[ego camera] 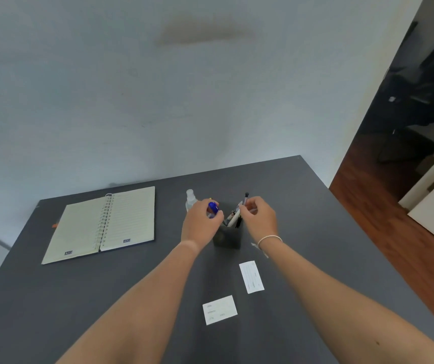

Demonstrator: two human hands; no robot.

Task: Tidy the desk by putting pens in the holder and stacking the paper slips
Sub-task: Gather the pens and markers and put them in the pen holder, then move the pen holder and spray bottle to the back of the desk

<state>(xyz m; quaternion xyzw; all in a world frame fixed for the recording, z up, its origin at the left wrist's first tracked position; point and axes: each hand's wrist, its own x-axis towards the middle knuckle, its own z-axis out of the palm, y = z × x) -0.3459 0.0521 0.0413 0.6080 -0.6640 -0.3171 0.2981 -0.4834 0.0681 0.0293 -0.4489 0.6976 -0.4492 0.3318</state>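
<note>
Both hands over dark pen holder [227, 236] at mid worktop [315, 232]. Left hand [200, 225] closed around blue pen [212, 208], cap end up, just left of holder mouth. Right hand [259, 219] pinching dark pen [244, 200], tip side angled down toward holder; a few other pens already leaning inside, exact count unclear. Two paper slips lying flat and apart, not stacked: far slip [251, 277] near right of holder, near slip [220, 310] closer to camera. Likely step: dropping pens in; slips still to do. Risks: two hands feeding one narrow mouth at once, so pens could clash or catch on the ones already inside and bounce out; holder looks light, side push from either wrist could tip it. Clear bottle [190, 200] standing just behind left hand, touching or not cannot tell; easy to knock on withdrawal. Open spiral notebook [100, 224] well left, out of the way. Right forearm passing just beside far slip; sweep back could drag it. Thin cord on right wrist, loose end dangling, minor snag risk.
</note>
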